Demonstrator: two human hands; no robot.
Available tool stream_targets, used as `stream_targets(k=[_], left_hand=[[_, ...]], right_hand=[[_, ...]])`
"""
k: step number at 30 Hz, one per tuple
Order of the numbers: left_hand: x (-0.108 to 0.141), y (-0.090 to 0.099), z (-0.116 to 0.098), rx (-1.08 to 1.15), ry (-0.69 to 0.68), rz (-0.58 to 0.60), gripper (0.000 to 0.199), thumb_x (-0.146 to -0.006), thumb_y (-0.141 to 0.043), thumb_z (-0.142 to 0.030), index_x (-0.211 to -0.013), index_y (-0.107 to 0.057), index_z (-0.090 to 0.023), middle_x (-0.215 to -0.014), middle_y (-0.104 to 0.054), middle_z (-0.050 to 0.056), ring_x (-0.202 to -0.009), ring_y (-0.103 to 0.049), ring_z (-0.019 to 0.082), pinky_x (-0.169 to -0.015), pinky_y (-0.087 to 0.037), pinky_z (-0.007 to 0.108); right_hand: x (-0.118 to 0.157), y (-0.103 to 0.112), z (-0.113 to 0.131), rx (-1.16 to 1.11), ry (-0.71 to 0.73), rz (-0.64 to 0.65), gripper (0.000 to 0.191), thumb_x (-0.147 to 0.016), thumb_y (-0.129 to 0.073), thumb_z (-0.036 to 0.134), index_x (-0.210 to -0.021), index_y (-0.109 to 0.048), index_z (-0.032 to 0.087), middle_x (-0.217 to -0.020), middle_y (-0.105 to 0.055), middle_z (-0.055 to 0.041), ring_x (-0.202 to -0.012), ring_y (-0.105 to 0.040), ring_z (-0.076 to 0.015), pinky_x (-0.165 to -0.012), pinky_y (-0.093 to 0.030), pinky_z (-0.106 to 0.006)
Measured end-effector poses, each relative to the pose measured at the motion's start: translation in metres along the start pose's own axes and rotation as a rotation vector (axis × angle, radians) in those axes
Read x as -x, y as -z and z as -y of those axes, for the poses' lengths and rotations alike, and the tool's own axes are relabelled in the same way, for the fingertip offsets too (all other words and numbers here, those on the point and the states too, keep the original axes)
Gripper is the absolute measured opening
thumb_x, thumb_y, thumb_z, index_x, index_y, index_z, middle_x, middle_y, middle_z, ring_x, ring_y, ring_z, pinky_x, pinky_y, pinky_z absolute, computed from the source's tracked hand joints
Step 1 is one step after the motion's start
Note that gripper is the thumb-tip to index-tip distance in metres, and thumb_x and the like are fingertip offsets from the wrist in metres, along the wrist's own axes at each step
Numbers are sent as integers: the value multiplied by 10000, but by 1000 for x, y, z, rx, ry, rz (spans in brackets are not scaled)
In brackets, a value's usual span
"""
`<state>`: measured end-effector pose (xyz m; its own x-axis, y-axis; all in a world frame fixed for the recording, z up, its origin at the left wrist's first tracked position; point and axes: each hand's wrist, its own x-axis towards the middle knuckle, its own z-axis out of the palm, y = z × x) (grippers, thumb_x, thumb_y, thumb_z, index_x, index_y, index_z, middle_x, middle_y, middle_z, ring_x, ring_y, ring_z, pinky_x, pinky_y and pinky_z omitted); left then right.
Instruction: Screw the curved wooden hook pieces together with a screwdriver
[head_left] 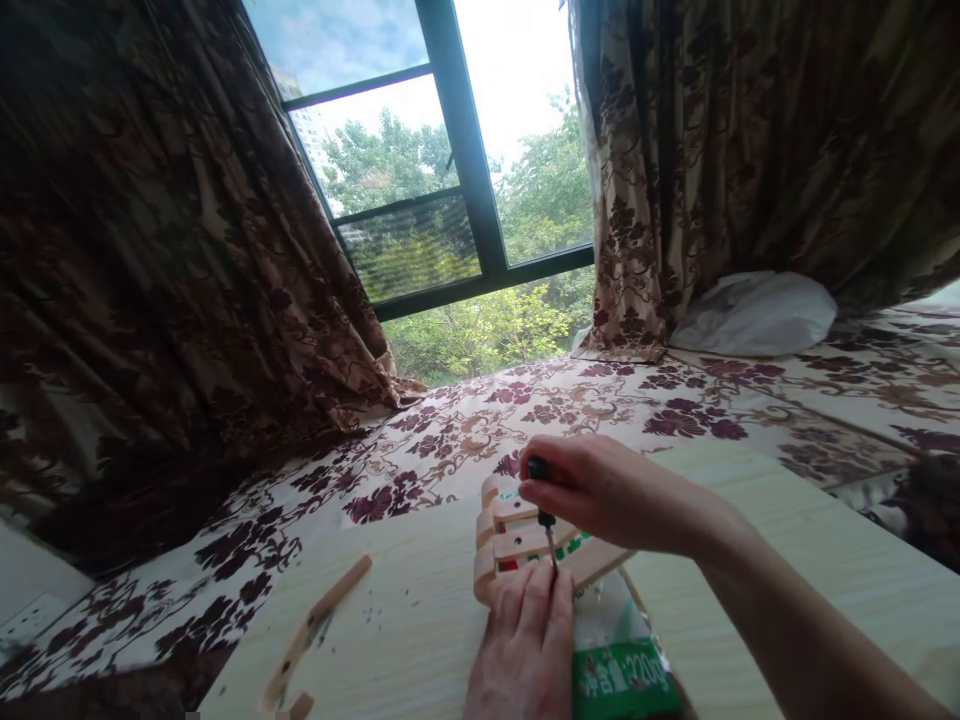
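Observation:
My right hand is closed around the black handle of a screwdriver, whose shaft points down at a slatted wooden piece. The screwdriver's tip ends by the fingers of my left hand. Those fingers lie stretched out over the near edge of the wooden piece, pressing on it. The piece has rounded ends and dark holes along its slats. Under and beside it is a green and clear plastic packet with printed lettering. What the tip meets is hidden by my fingers.
A pale wooden board carries the work. On its left lies a curved wooden part with holes, and small dark bits are scattered nearby. Beyond are a floral cloth, a white bag, curtains and a window.

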<state>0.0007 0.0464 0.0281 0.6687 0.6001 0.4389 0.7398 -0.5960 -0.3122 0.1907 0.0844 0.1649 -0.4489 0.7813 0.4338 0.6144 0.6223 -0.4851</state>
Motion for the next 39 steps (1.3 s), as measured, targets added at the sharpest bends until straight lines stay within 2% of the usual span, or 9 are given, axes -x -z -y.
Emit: stream_targets(k=[8, 11, 15, 18, 24, 27, 33, 36, 39], left_hand=[[-3, -3, -6, -100, 27, -43, 540, -815, -452, -23, -1329, -433, -186, -1242, -596, 48, -1180, -524, 217, -991, -446, 338], [-3, -5, -6, -113, 19, -87, 532, -814, -449, -19, -1319, -443, -186, -1234, -603, 41, -1173, -531, 210, -996, -442, 334], [-4, -4, -7, -86, 41, -114, 527, -810, -444, -6, -1307, -454, -184, -1239, -600, 37, -1185, -522, 206, -1012, -427, 338], [-5, -1, -8, -67, 47, -111, 537, -810, -433, -1, -1316, -442, -179, -1238, -602, 40, -1186, -520, 204, -1021, -416, 341], [-5, 2, -7, -80, 16, -109, 524, -816, -419, -16, -1319, -438, -157, -1251, -592, 63, -1191, -517, 227, -1001, -433, 350], [-4, 1, -6, -68, 11, -103, 549, -803, -403, 5, -1327, -427, -155, -1273, -578, 60, -1209, -503, 225, -1010, -426, 352], [-4, 4, -8, -22, 33, -33, 648, -741, -383, 49, -1352, -392, -168, -1319, -542, 50, -1229, -484, 222, -1019, -419, 360], [-4, 5, -8, -24, 42, -22, 663, -735, -379, 57, -1355, -387, -176, -1316, -545, 44, -1227, -487, 215, -1012, -427, 347], [-3, 4, -8, -31, 39, -28, 663, -738, -390, 56, -1355, -390, -187, -1303, -556, 38, -1214, -500, 214, -1006, -432, 337]], right_hand=[[-5, -6, 0, -17, 20, -9, 101, -861, -503, 263, -840, -576, 195, -639, -505, 37, -568, -392, -86, -526, -241, -247], [-6, -9, 0, 14, 26, -37, 99, -858, -506, 256, -788, -527, 189, -637, -499, 38, -567, -382, -83, -527, -231, -250], [-7, -12, -1, 75, -34, -85, 207, -870, -515, 325, -731, -442, 192, -595, -452, 47, -540, -340, -82, -517, -216, -249], [-5, -11, 1, 97, -48, -84, 217, -864, -528, 346, -733, -444, 195, -598, -447, 50, -551, -339, -84, -522, -222, -245], [0, -5, 9, 22, 33, 33, 206, -854, -513, 269, -682, -432, 188, -600, -431, 55, -557, -326, -74, -527, -232, -239], [-2, -7, 7, 39, 20, 8, 253, -856, -518, 291, -659, -397, 188, -594, -414, 53, -558, -315, -77, -521, -223, -244], [-5, -11, -2, 74, -58, -62, 268, -866, -523, 378, -696, -430, 193, -574, -401, 56, -544, -315, -84, -510, -214, -248], [-3, -8, -2, 81, -29, -43, 196, -865, -523, 338, -744, -490, 187, -608, -443, 47, -553, -333, -85, -516, -217, -251], [-3, -7, -1, 87, -14, -24, 203, -864, -520, 331, -728, -483, 185, -620, -459, 39, -552, -339, -86, -517, -219, -252]])
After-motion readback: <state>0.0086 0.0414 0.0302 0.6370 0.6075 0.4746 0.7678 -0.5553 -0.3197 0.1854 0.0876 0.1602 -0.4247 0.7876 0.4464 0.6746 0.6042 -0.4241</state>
